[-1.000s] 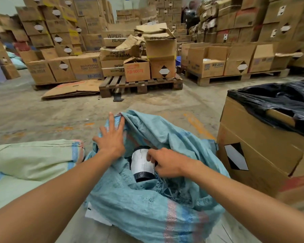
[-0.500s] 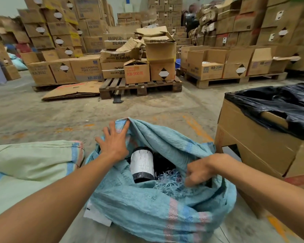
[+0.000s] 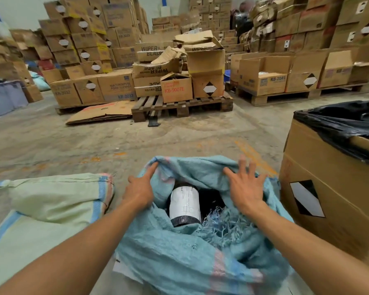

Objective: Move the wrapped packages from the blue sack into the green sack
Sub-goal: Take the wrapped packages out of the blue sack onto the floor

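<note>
The blue sack (image 3: 179, 258) lies open on the floor in front of me. Inside its mouth lies a black wrapped package (image 3: 184, 205) with a white label, beside frayed blue strands (image 3: 222, 226). My left hand (image 3: 140, 190) is at the left side of the mouth, its index finger straight against the far rim and its thumb apart. The other fingers are hidden by the cloth. My right hand (image 3: 245, 186) rests flat with spread fingers on the right side of the mouth. Neither hand touches the package. The green sack (image 3: 51, 196) lies to the left.
A large cardboard box (image 3: 328, 188) lined with black plastic (image 3: 345, 128) stands close on the right. Ahead across the concrete floor are a wooden pallet (image 3: 179, 105), flattened cardboard (image 3: 102, 112) and stacks of boxes. White paper (image 3: 124, 269) lies under the blue sack.
My right hand left the package, went to the sack's right side and now lies spread on the far right rim. My left hand has shifted to the far left rim.
</note>
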`<state>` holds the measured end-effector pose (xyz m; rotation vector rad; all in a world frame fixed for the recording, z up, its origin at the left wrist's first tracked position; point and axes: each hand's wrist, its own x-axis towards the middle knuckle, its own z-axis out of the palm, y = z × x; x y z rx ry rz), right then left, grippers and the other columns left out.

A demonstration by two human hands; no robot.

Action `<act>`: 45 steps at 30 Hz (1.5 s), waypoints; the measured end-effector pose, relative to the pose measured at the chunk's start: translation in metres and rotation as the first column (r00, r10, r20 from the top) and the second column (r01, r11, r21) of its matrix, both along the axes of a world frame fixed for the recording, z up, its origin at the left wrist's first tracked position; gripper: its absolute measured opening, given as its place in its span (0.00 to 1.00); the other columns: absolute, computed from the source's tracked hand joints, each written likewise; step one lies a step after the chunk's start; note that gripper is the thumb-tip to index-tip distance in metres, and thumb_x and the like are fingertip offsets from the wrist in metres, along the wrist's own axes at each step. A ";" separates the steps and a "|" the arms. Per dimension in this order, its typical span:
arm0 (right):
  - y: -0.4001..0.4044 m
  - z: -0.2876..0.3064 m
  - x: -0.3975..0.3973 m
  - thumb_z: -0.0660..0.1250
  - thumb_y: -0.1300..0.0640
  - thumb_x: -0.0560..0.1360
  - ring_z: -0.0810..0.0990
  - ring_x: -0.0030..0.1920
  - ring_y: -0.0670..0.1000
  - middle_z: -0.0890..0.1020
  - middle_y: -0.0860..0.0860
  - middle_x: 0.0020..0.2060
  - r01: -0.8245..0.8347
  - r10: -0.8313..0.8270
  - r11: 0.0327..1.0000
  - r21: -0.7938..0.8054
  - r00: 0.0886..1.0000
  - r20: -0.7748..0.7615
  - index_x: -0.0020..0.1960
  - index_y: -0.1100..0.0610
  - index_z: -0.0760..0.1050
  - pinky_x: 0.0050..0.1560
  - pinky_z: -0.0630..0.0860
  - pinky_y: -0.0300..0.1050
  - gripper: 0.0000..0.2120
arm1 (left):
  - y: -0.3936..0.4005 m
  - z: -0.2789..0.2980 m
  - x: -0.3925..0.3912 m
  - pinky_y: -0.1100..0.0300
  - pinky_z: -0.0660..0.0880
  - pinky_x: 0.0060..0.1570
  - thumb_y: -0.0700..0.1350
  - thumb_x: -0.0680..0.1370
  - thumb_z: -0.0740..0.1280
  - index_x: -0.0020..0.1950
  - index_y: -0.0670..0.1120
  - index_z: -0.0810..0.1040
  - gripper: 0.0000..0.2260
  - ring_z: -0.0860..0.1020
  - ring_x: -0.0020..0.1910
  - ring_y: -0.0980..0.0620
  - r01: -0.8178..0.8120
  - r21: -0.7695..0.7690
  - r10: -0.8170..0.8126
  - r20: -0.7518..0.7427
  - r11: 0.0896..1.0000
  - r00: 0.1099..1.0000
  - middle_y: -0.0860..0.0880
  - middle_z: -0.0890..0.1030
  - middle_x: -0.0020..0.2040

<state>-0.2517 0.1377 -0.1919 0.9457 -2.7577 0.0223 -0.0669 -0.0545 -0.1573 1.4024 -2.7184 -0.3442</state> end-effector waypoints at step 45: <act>0.056 -0.008 0.126 0.64 0.62 0.72 0.66 0.36 0.51 0.69 0.49 0.36 -0.914 0.853 0.373 -0.158 0.272 0.445 0.41 0.46 0.56 0.36 0.62 0.45 0.18 | -0.033 0.059 0.042 0.53 0.72 0.38 0.38 0.78 0.59 0.35 0.40 0.71 0.11 0.71 0.33 0.46 -0.200 0.923 0.817 -0.171 0.328 0.551 0.43 0.78 0.28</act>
